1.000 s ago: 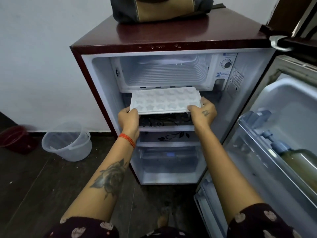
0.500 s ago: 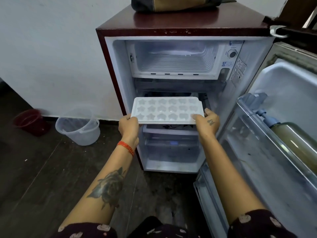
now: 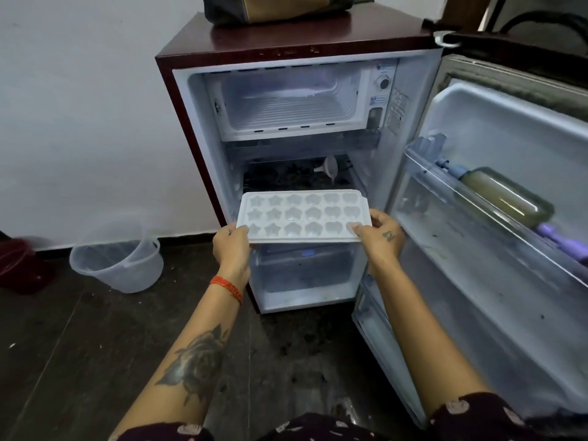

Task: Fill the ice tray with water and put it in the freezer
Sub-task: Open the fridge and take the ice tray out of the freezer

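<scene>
- My left hand gripped the tray by its left end.
- My right hand pinched its right end, thumb on top.
- The tray sat level before the open fridge, below the freezer.

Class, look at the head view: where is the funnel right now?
The funnel lies on the fridge's dark shelf, right of centre, below the freezer box and just behind the ice tray.

Ice tray matt white plastic; fridge top glossy maroon.
</scene>
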